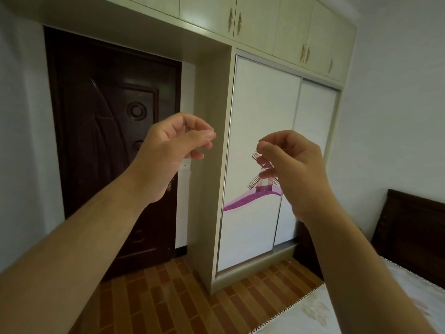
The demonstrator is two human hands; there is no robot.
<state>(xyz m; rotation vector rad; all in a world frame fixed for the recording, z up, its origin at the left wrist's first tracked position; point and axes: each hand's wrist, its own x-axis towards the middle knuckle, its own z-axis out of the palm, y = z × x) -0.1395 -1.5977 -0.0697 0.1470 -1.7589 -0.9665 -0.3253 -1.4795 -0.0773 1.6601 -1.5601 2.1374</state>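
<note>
The left hand (168, 150) and the right hand (291, 169) hung in the air, side by side but apart. On each hand the fingers were curled in and the thumb drawn against the fingertips, and nothing showed between them. I judged both closed on nothing, though a very thin thing would not show here.

The sliding wardrobe door (255, 112) stood beyond the hands, from 12 to 1 o'clock, and neither hand touched it. Its windmill picture (262, 186) lay partly behind the right hand. A dark wooden door (108, 141) stood at 10 o'clock and a bed (313, 314) lay at 4 o'clock.

The step in hand looked like a reach for that sliding panel. To do it well, the fingers would first need to uncurl. The left hand was nearest the panel's metal edge strip (228, 150), so it could lay flat fingers on that strip, not on the printed face. The push would go level toward 3 o'clock, along the track, with no lean into the panel. The right hand could steady the panel low at 5 o'clock if it rocked, and a slow start would keep it from jumping the rail
</note>
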